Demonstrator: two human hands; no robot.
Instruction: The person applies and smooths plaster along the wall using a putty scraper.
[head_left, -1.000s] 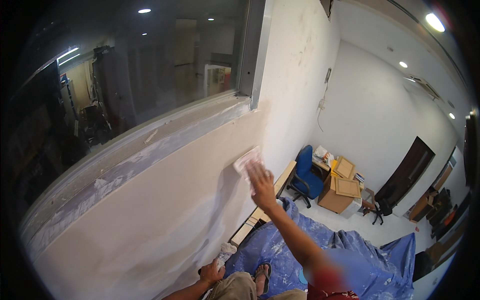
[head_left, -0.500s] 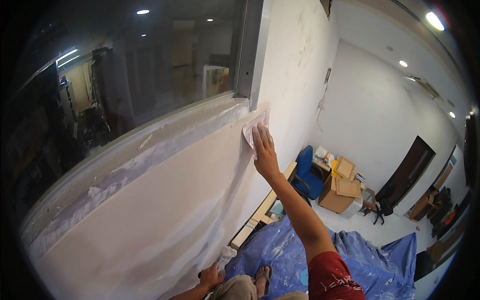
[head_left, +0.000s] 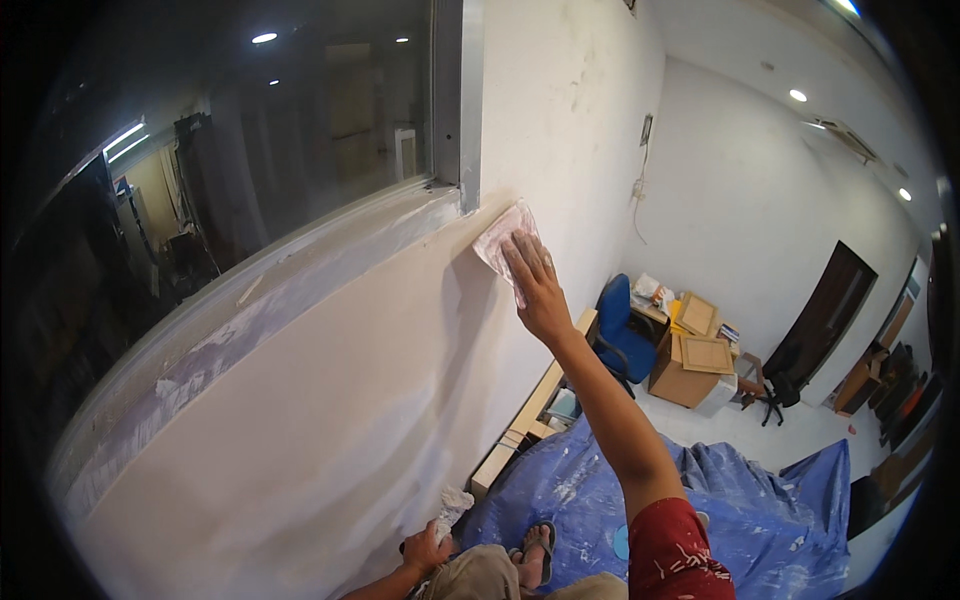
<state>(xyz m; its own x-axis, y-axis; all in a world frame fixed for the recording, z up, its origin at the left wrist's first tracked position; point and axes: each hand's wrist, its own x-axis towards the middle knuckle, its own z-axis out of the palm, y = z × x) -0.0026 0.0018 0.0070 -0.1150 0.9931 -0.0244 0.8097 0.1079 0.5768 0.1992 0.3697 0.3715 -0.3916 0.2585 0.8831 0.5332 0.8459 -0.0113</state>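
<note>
My right hand (head_left: 538, 288) is stretched out to the wall (head_left: 330, 400), its fingers pressed on a flat putty spreader (head_left: 500, 240) smeared white and pink. The spreader lies against the wall just below the lower corner of the metal window frame (head_left: 470, 120). Low down by my knee, my left hand (head_left: 427, 550) is closed round the handle of a putty knife (head_left: 453, 508). A lump of whitish putty covers the knife's blade, so its shape is mostly hidden. Damp-looking grey streaks and patches mark the wall between my hands.
A window sill (head_left: 250, 290) with rough, putty-smeared edges runs along the left. Under my sandalled feet spreads a creased blue tarp (head_left: 740, 510). Beyond it stand a blue chair (head_left: 622, 335), cardboard boxes (head_left: 685, 375) and a dark door (head_left: 825, 310).
My right hand and the spreader have shifted slightly along the wall, away from the frame corner. The view has swung a little to the right. My left hand keeps its place.
</note>
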